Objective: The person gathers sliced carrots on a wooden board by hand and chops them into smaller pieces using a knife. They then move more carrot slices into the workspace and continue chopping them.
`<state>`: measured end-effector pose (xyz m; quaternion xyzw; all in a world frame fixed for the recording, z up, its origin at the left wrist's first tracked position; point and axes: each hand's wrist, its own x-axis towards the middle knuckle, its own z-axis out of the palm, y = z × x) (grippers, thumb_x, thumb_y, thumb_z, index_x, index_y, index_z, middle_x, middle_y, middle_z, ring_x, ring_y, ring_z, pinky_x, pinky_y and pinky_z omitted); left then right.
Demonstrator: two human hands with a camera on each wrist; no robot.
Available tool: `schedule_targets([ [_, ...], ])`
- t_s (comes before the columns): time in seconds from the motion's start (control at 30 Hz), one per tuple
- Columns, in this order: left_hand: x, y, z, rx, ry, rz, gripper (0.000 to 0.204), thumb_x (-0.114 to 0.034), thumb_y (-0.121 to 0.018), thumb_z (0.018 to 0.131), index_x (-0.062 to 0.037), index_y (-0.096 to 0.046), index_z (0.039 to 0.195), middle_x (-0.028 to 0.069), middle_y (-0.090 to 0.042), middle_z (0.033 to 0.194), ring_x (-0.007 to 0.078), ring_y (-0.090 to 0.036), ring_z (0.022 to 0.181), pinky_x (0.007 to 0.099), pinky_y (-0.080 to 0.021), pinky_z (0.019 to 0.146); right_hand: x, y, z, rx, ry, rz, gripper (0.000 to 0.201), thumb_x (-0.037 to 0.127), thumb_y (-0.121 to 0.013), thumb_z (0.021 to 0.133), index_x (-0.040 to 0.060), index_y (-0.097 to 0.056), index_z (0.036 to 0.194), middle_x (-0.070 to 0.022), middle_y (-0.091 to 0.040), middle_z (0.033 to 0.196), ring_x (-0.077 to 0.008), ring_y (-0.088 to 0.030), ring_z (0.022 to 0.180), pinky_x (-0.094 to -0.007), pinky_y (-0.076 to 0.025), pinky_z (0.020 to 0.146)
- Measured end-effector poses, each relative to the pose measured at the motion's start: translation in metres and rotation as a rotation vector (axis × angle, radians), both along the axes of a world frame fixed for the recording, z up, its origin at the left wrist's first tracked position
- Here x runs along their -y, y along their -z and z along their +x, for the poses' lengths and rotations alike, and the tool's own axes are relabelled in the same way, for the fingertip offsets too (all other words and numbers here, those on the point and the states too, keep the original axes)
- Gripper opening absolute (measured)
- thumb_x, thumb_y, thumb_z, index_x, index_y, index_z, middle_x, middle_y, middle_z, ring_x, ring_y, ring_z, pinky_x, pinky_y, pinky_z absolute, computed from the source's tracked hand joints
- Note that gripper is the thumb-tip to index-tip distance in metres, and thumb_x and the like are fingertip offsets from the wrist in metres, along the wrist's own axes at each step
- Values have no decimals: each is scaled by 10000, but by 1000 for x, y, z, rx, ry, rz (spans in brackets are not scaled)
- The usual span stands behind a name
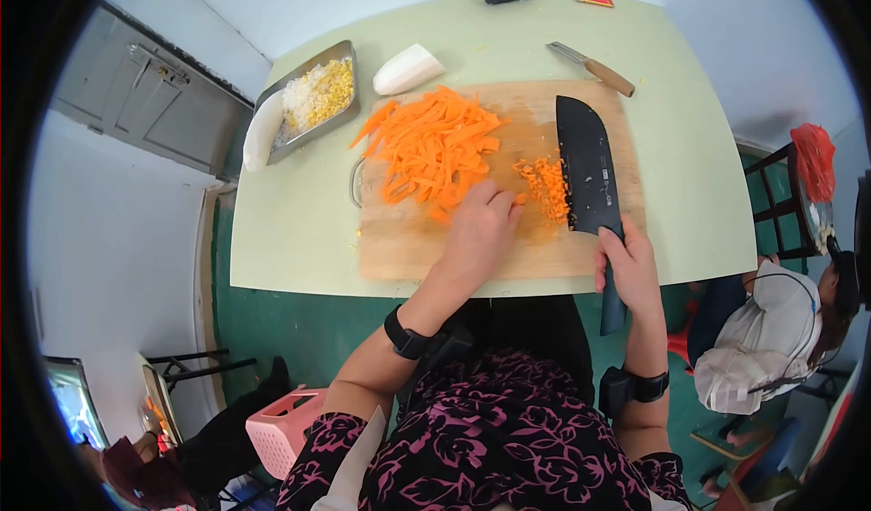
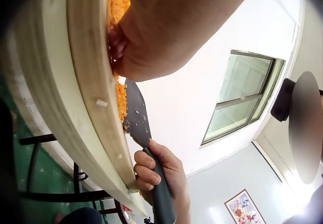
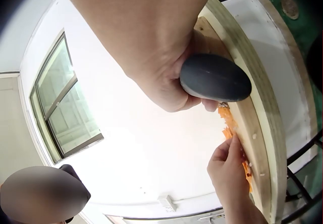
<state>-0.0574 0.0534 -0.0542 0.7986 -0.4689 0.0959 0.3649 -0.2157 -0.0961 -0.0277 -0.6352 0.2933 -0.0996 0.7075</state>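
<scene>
My right hand (image 1: 631, 261) grips the dark handle of a black cleaver (image 1: 588, 162), whose blade lies flat-looking over the right part of the wooden cutting board (image 1: 417, 257). Beside the blade's left edge is a small heap of finely diced carrot (image 1: 544, 184). With curled fingers my left hand (image 1: 479, 230) pinches a few carrot strips at the board, and their orange ends (image 1: 520, 199) poke out past the fingertips toward the diced heap. A large pile of carrot strips (image 1: 431, 143) spreads just beyond that hand. In the left wrist view, the cleaver handle (image 2: 162, 199) sits within the right hand's fingers.
At the back left, a metal tray (image 1: 313, 130) holds yellow and white chopped food, with a long white piece over its edge. A peeled white radish piece (image 1: 408, 69) lies beyond the board. A wooden-handled knife (image 1: 608, 75) lies back right. Other people sit around the room.
</scene>
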Motion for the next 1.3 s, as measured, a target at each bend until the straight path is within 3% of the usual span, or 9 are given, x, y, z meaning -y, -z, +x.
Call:
schedule_targets([
  [0.17,-22,-18,13,-115,-82,-129,107,-25,-632,817,14,-662,912,132,-610,856,268,-598,755,315,-485,634,1,5,0,3,3,-5,136,132,-463,941,9,-484,994,-26,-475,576,-108,-480,403,-259,-401,391],
  [0.37,-60,-34,47,-246,-133,93,150,16,-625,788,-3,-669,931,96,-611,865,265,-588,782,332,-478,692,1,4,-1,6,10,10,160,136,-464,943,3,-487,1029,-25,-475,572,-107,-477,404,-257,-400,396],
  [0.57,-83,-31,51,42,159,259,215,36,-651,711,-16,-652,919,92,-576,916,275,-529,893,347,-445,784,0,3,0,1,10,2,164,126,-462,942,-2,-485,1041,-25,-476,572,-105,-471,401,-258,-399,394],
  [0.77,-78,-38,56,-124,190,370,147,12,-665,717,-10,-588,840,100,-547,852,276,-520,855,351,-452,764,0,4,-1,12,14,-7,171,119,-470,938,-7,-488,1051,-25,-479,578,-104,-473,404,-258,-402,392],
  [0.87,-74,-29,58,-188,134,298,136,6,-663,721,-10,-573,822,99,-541,835,270,-524,841,336,-461,725,-1,4,-1,12,18,-7,179,120,-474,936,-9,-495,1059,-23,-480,581,-101,-474,406,-255,-403,393],
  [1.13,-69,-35,45,-227,8,376,107,13,-644,730,-1,-553,784,115,-541,820,262,-549,824,327,-475,705,0,4,-1,4,11,-29,218,128,-489,934,-18,-505,1096,-14,-484,589,-93,-477,409,-247,-405,393],
  [1.3,-66,-36,32,-213,-66,317,104,12,-661,714,-8,-572,763,104,-578,764,260,-570,757,336,-471,687,-1,4,-2,23,12,-28,163,125,-494,932,-12,-510,1020,-13,-484,585,-93,-485,413,-247,-407,396],
])
